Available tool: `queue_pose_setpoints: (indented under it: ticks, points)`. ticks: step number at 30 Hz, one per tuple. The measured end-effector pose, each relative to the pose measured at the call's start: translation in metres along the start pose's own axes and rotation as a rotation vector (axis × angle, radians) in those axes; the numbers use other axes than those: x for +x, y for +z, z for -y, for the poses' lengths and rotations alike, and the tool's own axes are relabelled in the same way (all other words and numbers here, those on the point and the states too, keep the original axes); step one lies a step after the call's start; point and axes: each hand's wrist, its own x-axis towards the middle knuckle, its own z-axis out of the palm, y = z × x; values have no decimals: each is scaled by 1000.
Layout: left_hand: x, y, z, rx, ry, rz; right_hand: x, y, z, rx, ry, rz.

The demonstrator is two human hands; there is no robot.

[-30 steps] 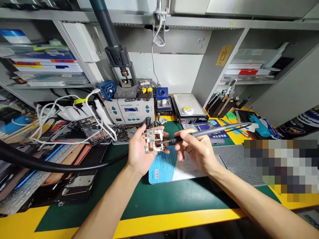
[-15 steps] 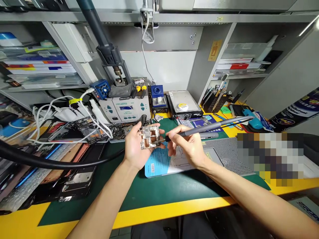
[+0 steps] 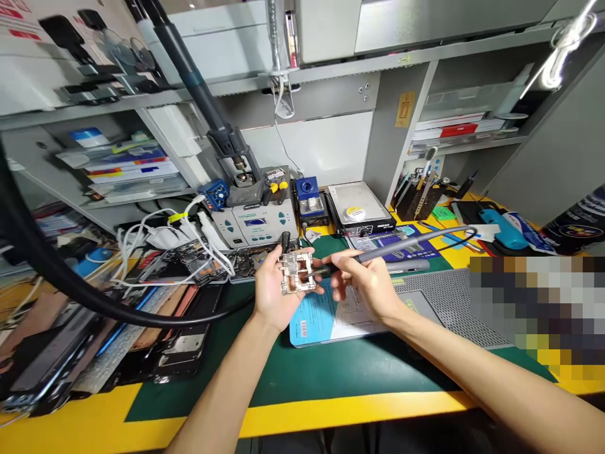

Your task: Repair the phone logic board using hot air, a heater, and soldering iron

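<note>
My left hand point(image 3: 270, 296) holds a small circuit board point(image 3: 292, 270) by its edges, its component side turned up and a cutout in its middle. My right hand point(image 3: 369, 282) grips a soldering iron point(image 3: 397, 246) like a pen, its grey handle slanting up to the right and a thin cable looping from its end. The iron's tip points left at the board's right part; whether it touches is too small to tell. Below both hands lies a blue and white packaged sheet point(image 3: 326, 315) on the green mat point(image 3: 350, 372).
Behind the hands stand a hot-air station point(image 3: 255, 224), a blue soldering-iron stand point(image 3: 309, 198) and a flat heating plate point(image 3: 362, 205). A thick black hose point(image 3: 155, 318) arcs across the left, over stacked phone parts point(image 3: 184, 347). A tool holder point(image 3: 418, 198) stands at the back right.
The view has tilted up and turned left, so the scene sits lower and further right. The board and soldering iron stay in the hands, the tip still at the board.
</note>
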Motion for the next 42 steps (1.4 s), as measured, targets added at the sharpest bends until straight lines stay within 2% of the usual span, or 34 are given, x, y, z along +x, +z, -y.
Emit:
queue_pose_setpoints:
  ticks: [6,14,21,27,35,42]
  points:
    - [2,-6,2,-56,-17,78,-2,-1,4,79,47,25]
    - [8,-10,4,-101,-41,114,-2,-6,5,-135,88,-31]
    - [9,-13,4,-101,-51,127,1,-10,3,-322,16,-55]
    - [10,-15,4,-108,-63,143,1,-8,-2,-242,10,-47]
    - [7,-10,3,-104,-51,109,-2,-5,6,-308,-5,-50]
    - [7,-12,3,-82,-49,111,0,-2,7,-254,-27,-68]
